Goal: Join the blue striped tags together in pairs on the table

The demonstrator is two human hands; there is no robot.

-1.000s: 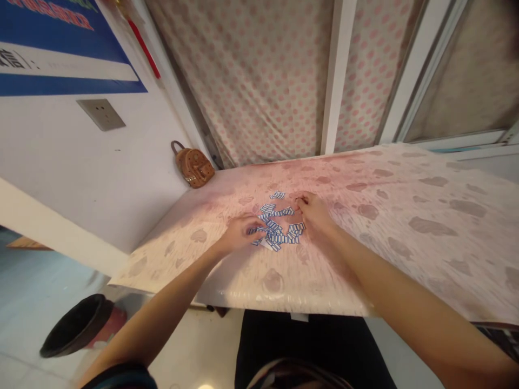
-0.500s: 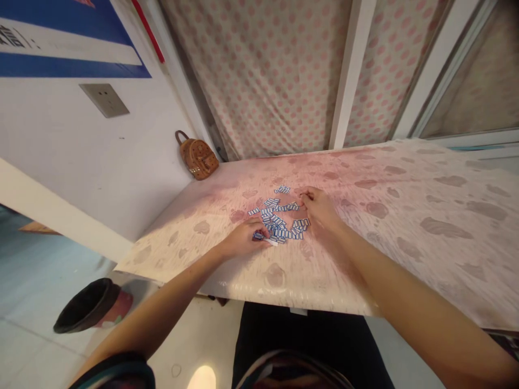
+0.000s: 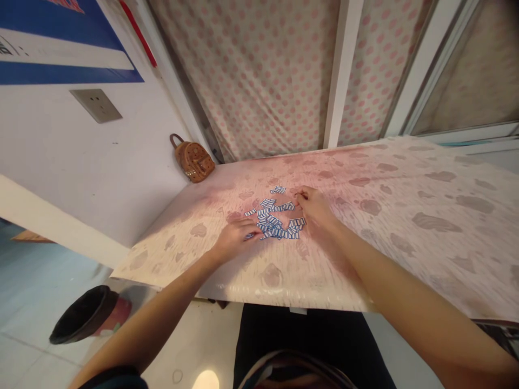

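Left hand [image 3: 237,237] sits slightly farther left, fingers' hold unclear; right hand [image 3: 315,204], fingers pinched, contents unclear; blue-and-white rectangular pieces [image 3: 279,233] remain loosely heaped.

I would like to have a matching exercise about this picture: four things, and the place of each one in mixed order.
1. left hand
2. small brown backpack
3. bin
4. power socket

A. on the floor
B. just below the blue poster
C. at the left edge of the blue-and-white pieces
D. at the table's far left corner

Pairs: 1-C, 2-D, 3-A, 4-B
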